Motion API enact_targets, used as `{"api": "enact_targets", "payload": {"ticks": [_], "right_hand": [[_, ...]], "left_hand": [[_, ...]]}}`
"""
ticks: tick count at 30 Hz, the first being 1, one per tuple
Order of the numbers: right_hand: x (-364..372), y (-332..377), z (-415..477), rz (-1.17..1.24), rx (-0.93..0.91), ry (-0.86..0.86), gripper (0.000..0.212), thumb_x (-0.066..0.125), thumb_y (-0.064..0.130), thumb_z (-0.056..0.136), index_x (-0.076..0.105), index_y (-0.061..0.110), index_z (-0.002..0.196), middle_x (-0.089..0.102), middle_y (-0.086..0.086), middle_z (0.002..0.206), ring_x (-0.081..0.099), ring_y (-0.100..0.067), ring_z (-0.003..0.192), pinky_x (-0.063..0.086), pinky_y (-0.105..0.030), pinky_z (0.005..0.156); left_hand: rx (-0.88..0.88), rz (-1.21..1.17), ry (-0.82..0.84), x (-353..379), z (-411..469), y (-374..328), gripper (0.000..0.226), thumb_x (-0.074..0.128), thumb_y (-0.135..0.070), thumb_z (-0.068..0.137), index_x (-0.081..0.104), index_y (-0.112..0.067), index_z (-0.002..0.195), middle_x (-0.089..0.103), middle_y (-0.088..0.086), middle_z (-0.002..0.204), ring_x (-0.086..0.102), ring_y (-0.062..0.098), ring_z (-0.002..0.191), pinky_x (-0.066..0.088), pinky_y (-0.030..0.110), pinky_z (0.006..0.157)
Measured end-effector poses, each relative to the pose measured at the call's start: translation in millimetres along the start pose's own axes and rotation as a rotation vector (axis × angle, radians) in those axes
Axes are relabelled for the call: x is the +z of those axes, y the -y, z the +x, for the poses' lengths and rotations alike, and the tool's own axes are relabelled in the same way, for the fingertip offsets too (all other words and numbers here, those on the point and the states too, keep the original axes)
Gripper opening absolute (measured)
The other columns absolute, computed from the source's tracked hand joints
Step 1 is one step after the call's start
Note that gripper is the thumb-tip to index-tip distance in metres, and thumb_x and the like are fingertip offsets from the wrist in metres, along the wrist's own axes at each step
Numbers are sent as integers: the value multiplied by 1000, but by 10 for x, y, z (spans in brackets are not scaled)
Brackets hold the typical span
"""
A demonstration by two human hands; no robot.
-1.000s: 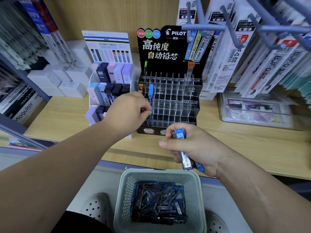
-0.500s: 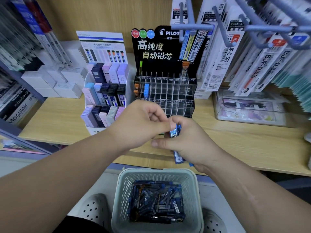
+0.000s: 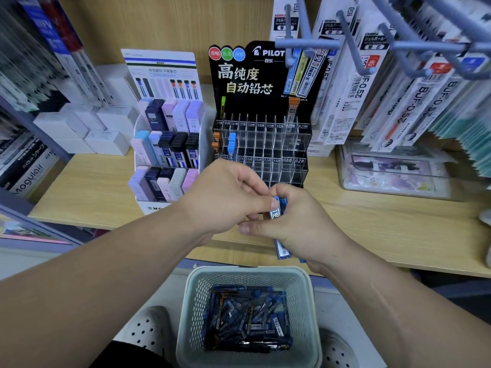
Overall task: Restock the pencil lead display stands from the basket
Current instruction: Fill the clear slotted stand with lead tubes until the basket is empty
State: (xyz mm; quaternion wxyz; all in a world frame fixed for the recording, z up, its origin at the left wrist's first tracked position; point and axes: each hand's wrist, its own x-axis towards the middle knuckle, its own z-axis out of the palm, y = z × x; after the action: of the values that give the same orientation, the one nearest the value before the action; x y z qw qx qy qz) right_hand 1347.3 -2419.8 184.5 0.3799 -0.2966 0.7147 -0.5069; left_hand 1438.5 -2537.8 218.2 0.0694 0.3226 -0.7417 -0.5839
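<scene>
My right hand (image 3: 300,224) grips a small bundle of blue pencil lead tubes (image 3: 277,211) upright in front of the shelf edge. My left hand (image 3: 225,195) meets it and pinches the blue top of one tube. Behind the hands stands the black display stand (image 3: 265,144) with clear slots, mostly vacant, holding a few orange and blue tubes at its left. A pale mesh basket (image 3: 191,301) below holds several more blue tubes (image 3: 247,317).
A white tiered stand (image 3: 170,144) of pastel and dark lead cases sits left of the black one. Refill packs hang on grey hooks (image 3: 398,49) at upper right. A clear box (image 3: 393,171) rests on the wooden shelf (image 3: 398,229); white boxes are at left.
My left hand has pulled back from the display stand's left slots and come down to the bundle in my right hand, where it now pinches one tube. The right hand rose slightly.
</scene>
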Motion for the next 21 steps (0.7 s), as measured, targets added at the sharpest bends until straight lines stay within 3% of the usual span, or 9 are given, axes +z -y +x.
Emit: {"api": "enact_targets", "payload": {"ticks": [4, 10, 13, 16, 21], "right_hand": [[-49, 1, -13, 71, 17, -55, 45, 97, 16, 59, 56, 18, 77, 62, 9, 65, 54, -8, 61, 44, -25, 58], [-191, 12, -48, 214, 105, -19, 43, 94, 25, 62, 55, 19, 78, 54, 7, 59, 44, -12, 53, 34, -27, 49], [-329, 18, -67, 480, 164, 90, 44, 90, 26, 58, 50, 20, 75, 47, 6, 58, 34, -11, 52, 31, -23, 46], [-486, 39, -96, 705, 149, 98, 40, 85, 13, 64, 47, 19, 75, 41, 5, 58, 30, -9, 50, 31, -19, 43], [-613, 14, -150, 678, 133, 61, 36, 72, -6, 84, 44, 17, 79, 44, 7, 53, 32, -9, 47, 29, -19, 42]], "left_hand": [[-7, -52, 0, 48, 35, -23, 7, 80, 2, 78, 74, -1, 81, 70, 18, 69, 64, 17, 59, 55, 27, 55], [-22, -154, -15, 78, 62, -93, 7, 76, 1, 82, 74, -4, 86, 71, 13, 70, 66, 16, 62, 54, 23, 59], [39, -288, -153, -25, 112, -190, 7, 72, 2, 85, 73, -4, 87, 72, 8, 69, 68, 18, 65, 57, 25, 64], [217, -356, -355, -123, 176, -317, 14, 71, 5, 85, 72, -9, 84, 71, 4, 67, 68, 16, 62, 57, 23, 65], [449, 8, -533, -5, 420, -480, 19, 76, -7, 85, 71, -25, 82, 69, -4, 71, 66, 11, 66, 54, 20, 67]]}}
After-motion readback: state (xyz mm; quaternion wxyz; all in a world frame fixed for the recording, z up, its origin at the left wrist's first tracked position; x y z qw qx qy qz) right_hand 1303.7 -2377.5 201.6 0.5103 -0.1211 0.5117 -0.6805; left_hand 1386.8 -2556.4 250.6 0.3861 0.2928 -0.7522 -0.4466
